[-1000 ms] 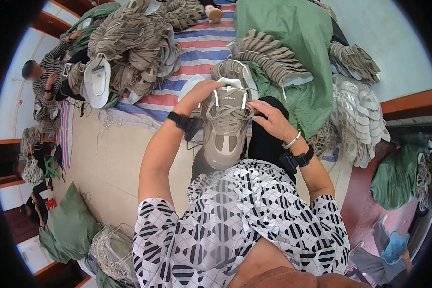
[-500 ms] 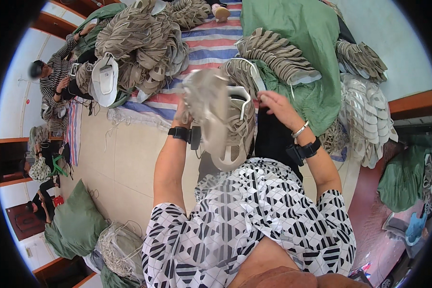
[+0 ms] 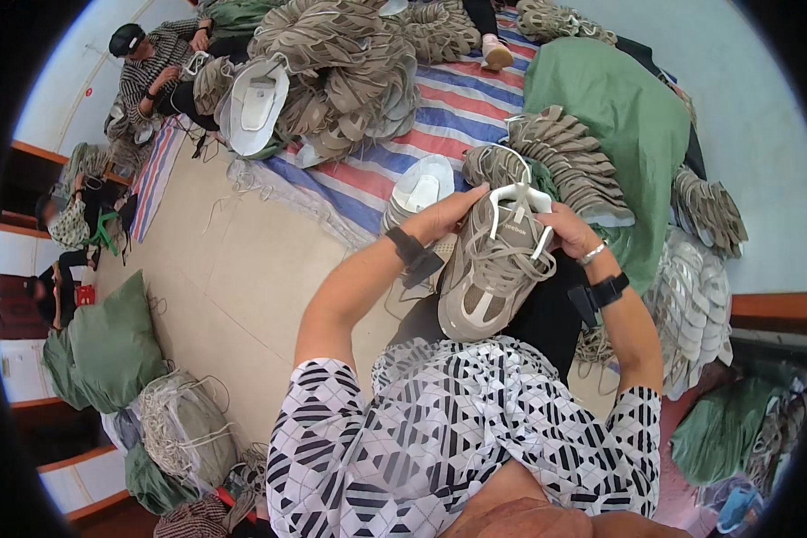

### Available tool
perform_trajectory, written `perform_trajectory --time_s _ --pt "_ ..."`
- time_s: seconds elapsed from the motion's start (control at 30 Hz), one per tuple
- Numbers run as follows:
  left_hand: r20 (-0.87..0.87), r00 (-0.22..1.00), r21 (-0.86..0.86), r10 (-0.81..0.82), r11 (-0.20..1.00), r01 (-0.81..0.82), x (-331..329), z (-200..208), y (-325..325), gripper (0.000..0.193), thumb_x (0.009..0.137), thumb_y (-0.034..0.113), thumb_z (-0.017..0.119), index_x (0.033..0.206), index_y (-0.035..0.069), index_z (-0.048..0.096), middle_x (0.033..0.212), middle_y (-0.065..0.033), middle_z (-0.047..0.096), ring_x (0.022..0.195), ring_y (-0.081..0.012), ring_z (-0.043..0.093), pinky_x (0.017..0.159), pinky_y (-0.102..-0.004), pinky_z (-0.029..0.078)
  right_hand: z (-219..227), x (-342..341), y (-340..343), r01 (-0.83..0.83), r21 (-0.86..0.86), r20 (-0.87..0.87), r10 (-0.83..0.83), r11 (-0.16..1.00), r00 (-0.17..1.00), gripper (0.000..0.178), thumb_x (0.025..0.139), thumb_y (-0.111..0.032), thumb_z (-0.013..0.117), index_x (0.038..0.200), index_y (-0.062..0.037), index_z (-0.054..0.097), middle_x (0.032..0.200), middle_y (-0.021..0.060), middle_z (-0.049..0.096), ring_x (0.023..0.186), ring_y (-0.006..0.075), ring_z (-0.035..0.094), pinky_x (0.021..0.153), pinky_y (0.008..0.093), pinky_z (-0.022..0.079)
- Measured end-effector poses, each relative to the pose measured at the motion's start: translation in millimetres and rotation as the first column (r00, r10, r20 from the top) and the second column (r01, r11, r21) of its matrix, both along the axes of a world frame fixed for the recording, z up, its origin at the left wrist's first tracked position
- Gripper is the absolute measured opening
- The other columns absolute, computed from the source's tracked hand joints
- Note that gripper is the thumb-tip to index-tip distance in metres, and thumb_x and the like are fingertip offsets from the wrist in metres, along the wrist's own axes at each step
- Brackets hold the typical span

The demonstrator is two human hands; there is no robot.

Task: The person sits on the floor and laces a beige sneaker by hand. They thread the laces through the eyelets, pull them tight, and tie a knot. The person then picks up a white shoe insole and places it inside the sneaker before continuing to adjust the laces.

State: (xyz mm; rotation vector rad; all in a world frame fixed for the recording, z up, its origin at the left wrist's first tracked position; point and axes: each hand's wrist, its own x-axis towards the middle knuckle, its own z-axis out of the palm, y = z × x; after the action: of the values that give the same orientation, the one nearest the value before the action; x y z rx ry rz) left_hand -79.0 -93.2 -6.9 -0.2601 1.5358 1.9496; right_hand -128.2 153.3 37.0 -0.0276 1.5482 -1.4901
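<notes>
A taupe sneaker upper [image 3: 486,291] with grey-brown laces and a white-edged collar rests over my lap, its toe pointing toward me. My left hand [image 3: 450,215] grips the left side of its collar, fingertips partly hidden behind the edge. On the opposite side, my right hand [image 3: 568,229] pinches the white collar edge between thumb and fingers. Just beyond my left hand, a second upper [image 3: 421,186] shows its pale underside. A stacked bunch of taupe uppers [image 3: 560,157] lies past my right hand, on green cloth.
A large heap of uppers [image 3: 341,81] covers part of the striped sheet [image 3: 453,108]. More pale uppers [image 3: 690,291] are stacked at right. Green sacks [image 3: 117,341] and a lace-filled bag [image 3: 186,426] sit at lower left. A person in a striped top [image 3: 157,67] works at far left.
My left hand has let go of a raised, blurred upper; one now lies beyond it. Both hands have closed on the laced upper in my lap. The whole view has shifted.
</notes>
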Motion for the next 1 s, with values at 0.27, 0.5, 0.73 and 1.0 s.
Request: perform_trajectory --time_s 0.27,0.5,0.73,1.0 --pt "-0.334 0.942 0.112 -0.036 0.991 0.077 -21.9 185.5 -69.1 0.064 0.089 0.057 0.05 0.101 -0.004 0.065 0.089 -0.0096 0.069 0.079 -0.0134 0.065 0.076 -0.0262 0.052 158.1 21.9 -81.1 -0.148 0.111 -0.962 0.069 0.983 -0.263 0.057 0.073 -0.004 0.063 0.127 -0.0019 0.049 0.124 0.0163 0.055 0.109 0.0307 0.056 0.091 0.0355 0.045" --pt "-0.373 0.588 -0.885 -0.718 0.466 0.007 -75.0 48.5 -117.9 0.047 0.071 0.042 0.075 0.101 0.006 0.068 0.085 -0.0121 0.069 0.074 -0.027 0.066 0.069 -0.0371 0.051 23.0 -8.2 -94.3 0.141 0.541 -0.784 0.558 0.829 -0.271 0.058 0.074 -0.011 0.064 0.129 -0.0048 0.046 0.132 0.0155 0.047 0.115 0.0306 0.05 0.091 0.041 0.041" --pt "-0.098 0.708 -0.993 -0.699 0.024 -0.114 -54.4 -190.6 -131.7 0.048 0.067 0.027 0.076 0.112 0.013 0.067 0.136 -0.0119 0.043 0.132 -0.0404 0.03 0.099 -0.0518 0.037 -33.4 -4.9 14.2 -0.044 0.754 -0.611 0.725 0.655 0.319 0.035 0.081 -0.019 0.063 0.112 -0.0051 0.057 0.113 0.0127 0.058 0.104 0.0319 0.053 0.086 0.042 0.043" --pt "0.41 0.526 -0.883 -0.745 -0.178 0.435 -86.6 -196.7 -145.0 0.068 0.058 0.057 0.078 0.113 0.018 0.067 0.148 -0.0133 0.029 0.137 -0.0444 0.018 0.101 -0.0672 0.023 -46.0 9.4 22.5 0.06 0.603 -0.714 0.504 0.796 0.485 0.022 0.082 -0.021 0.062 0.099 -0.006 0.063 0.102 0.0099 0.063 0.098 0.0305 0.055 0.085 0.0405 0.042"
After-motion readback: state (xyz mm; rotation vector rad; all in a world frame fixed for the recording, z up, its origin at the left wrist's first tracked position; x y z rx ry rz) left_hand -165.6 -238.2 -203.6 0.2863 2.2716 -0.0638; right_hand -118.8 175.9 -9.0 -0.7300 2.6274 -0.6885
